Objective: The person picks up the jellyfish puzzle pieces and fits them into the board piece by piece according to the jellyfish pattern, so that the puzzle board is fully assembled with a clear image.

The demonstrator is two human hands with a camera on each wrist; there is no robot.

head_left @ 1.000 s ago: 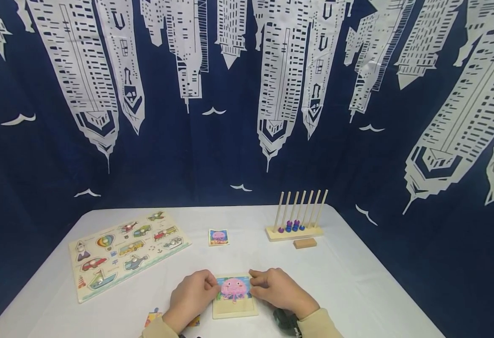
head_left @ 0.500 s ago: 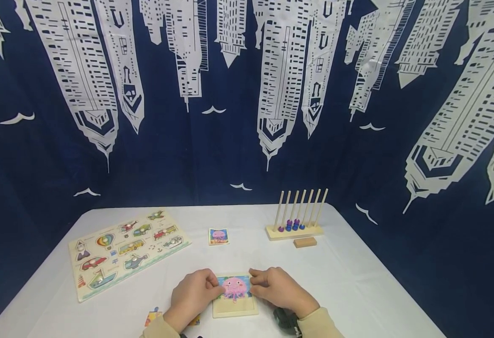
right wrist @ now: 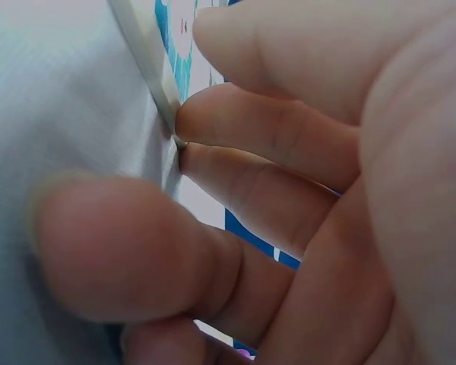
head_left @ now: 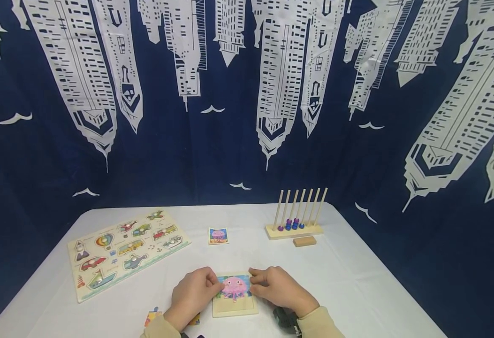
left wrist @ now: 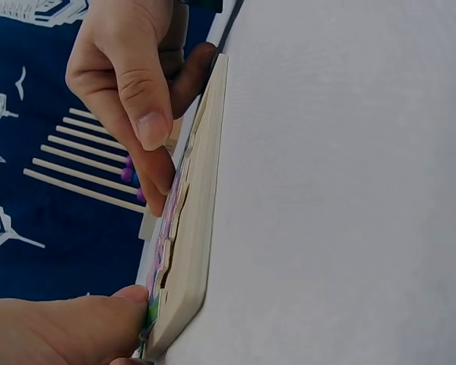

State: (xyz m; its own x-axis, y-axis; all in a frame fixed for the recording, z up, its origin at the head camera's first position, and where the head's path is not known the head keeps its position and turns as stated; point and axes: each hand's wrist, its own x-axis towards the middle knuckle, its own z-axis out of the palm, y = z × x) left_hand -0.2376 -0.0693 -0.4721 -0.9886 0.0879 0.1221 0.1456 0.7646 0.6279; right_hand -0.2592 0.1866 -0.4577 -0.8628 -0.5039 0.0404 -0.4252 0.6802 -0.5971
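Puzzle pieces (head_left: 235,287) bearing a pink octopus are framed by two bare hands, seated in a wooden tray (head_left: 235,310) on a white-covered table (head_left: 348,291). The picture is set in the tray's far part, with pale wood left exposed along the near side. At the tray's left edge, the left hand (head_left: 191,293) is held with fingers curled, thumb and forefinger brought together on the picture's margin (whether a piece is pinched between them cannot be told). At its right edge, the right hand (head_left: 282,288) is rested with two fingertips set against the wood, the thumb held apart from them. Yellow-orange jigsaw pieces (head_left: 153,317), near the tray on its left, are partly covered by the left sleeve (head_left: 160,329). Beyond the tray, a small octopus card (head_left: 218,235) is laid; a vehicle peg-puzzle board (head_left: 120,260) is placed to the tray's far left, and a purple-and-blue bead stand (head_left: 297,234), fronted by a wooden block (head_left: 304,241), to its far right. Well behind the tray, a navy curtain (head_left: 221,150) printed with upside-down skyscrapers is hung.
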